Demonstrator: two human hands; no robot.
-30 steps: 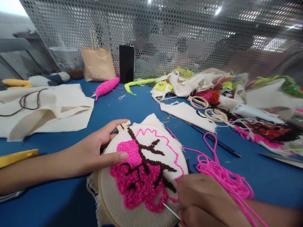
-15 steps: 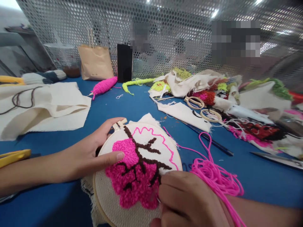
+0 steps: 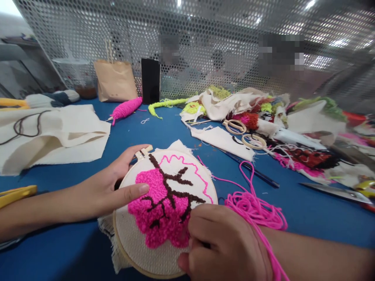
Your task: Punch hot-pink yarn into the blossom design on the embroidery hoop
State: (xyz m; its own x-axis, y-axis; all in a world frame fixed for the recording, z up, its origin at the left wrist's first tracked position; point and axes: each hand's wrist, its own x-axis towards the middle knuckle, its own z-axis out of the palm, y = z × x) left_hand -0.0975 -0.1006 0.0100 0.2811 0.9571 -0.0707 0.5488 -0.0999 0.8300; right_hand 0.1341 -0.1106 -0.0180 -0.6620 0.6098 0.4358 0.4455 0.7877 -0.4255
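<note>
My left hand (image 3: pixel 121 189) grips the upper left of a wooden embroidery hoop (image 3: pixel 129 230), thumb lying on the front and fingers behind the rim. Stretched in the hoop is cream cloth with a tufted pink patch (image 3: pixel 152 187), dark brown branch lines (image 3: pixel 178 193) and a wavy pink outline. At the lower right of the cloth, my right hand (image 3: pixel 225 238) is closed in a pinch against the stitching; what its fingers hold is hidden. Loose pink yarn (image 3: pixel 258 212) is heaped beside the hoop, and a strand crosses my right wrist.
Scissors (image 3: pixel 334 192) and a dark blue pen-like stick (image 3: pixel 260 175) lie at right, before a pile of cloth scraps and yarn (image 3: pixel 234 101). Behind stand a paper bag (image 3: pixel 115 82) and a phone (image 3: pixel 150 80). Folded cream cloth (image 3: pixel 70 152) and a yellow-handled tool (image 3: pixel 17 195) lie left.
The whole scene has shifted slightly left in view, showing more of the scissors' handles. My right hand stays at the stitching, and a thin metal bit seen by its fingers before is now hidden.
</note>
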